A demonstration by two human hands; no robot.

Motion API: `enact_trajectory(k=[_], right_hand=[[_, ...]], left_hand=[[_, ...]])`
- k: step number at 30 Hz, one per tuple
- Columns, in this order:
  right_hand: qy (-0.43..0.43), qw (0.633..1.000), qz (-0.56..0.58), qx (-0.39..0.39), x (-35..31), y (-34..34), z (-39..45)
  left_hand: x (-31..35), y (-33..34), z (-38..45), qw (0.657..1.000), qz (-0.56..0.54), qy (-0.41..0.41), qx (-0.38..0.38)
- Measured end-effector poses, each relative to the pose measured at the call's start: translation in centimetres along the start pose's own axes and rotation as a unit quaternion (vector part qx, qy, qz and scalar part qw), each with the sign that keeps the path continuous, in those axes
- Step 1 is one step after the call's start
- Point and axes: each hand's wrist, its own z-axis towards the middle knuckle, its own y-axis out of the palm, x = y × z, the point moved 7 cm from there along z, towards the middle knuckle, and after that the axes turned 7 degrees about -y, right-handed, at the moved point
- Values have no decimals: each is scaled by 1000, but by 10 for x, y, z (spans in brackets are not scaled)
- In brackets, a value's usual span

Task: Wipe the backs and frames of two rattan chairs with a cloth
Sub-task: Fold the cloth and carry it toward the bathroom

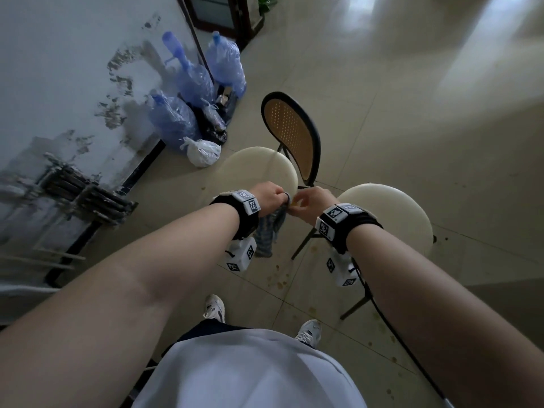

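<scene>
Holding: both hands meet just in front of the far chair [290, 134], pinching the top of the cloth [269, 231]; left hand [269, 197] has its fingers curled round it, right hand [312, 201] nips the same bunched edge.
Cloth: blue checked, hanging loose below the hands, not on either chair yet.
Chairs: far chair shows its rattan back with a black frame; the near chair [388, 213] sits just right of it, only its pale round seat and legs showing, its back out of sight.
Risk 1: I reckon the dangling tail could drag on the floor [412, 119] and smear grime onto the rattan.
Risk 2: a light chair like that might skid or tip if pushed hard with nothing bracing it.
Risk 3: weave could snag the cloth, imo.
Floor: glossy pale tiles, brownish spots under the near chair.
Room: left of the far chair, water jugs [206, 78] in plastic and a white bag [203, 151] against a peeling wall [73, 83].
</scene>
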Motion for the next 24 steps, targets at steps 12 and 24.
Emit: enact_trajectory(k=[12,24], right_hand=[[-27,989,-128,-65,-151,103,126],[-108,974,-162,-117,-350,218,275]], left_hand=[[-177,-120,-3,998,-30,4,56],[-450,-258,-8,980,31,-105,168]])
